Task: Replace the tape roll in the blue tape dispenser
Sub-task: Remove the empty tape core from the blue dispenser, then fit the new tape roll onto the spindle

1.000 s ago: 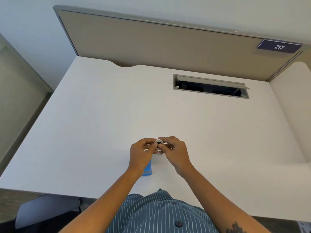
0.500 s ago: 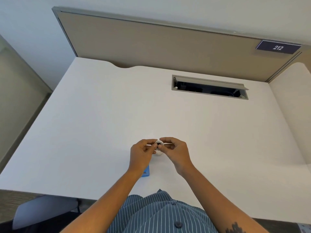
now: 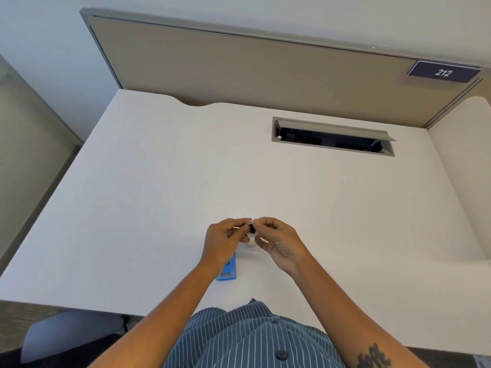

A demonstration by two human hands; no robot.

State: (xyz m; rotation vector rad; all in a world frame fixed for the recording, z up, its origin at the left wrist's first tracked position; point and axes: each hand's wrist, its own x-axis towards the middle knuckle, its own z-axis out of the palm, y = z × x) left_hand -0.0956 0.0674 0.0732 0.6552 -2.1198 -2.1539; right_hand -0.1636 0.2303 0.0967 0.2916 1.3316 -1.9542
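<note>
Both hands meet above the white desk (image 3: 159, 195), pinching a small white tape roll (image 3: 250, 227) with a dark core between their fingertips. My left hand (image 3: 223, 241) grips it from the left, my right hand (image 3: 279, 241) from the right. A second whitish round piece (image 3: 251, 242) shows just below the roll, between the hands; I cannot tell whether it rests on the desk. The blue tape dispenser (image 3: 228, 269) lies flat on the desk under my left wrist, which hides its far end.
A recessed cable tray with an open grey lid (image 3: 332, 136) sits at the back right of the desk. A beige partition (image 3: 252, 70) with a "212" sign (image 3: 443, 72) stands behind. A dark chair (image 3: 66, 333) shows at the lower left.
The hands stay together on the roll with small finger shifts. More of the blue dispenser shows below my left wrist than half a second ago.
</note>
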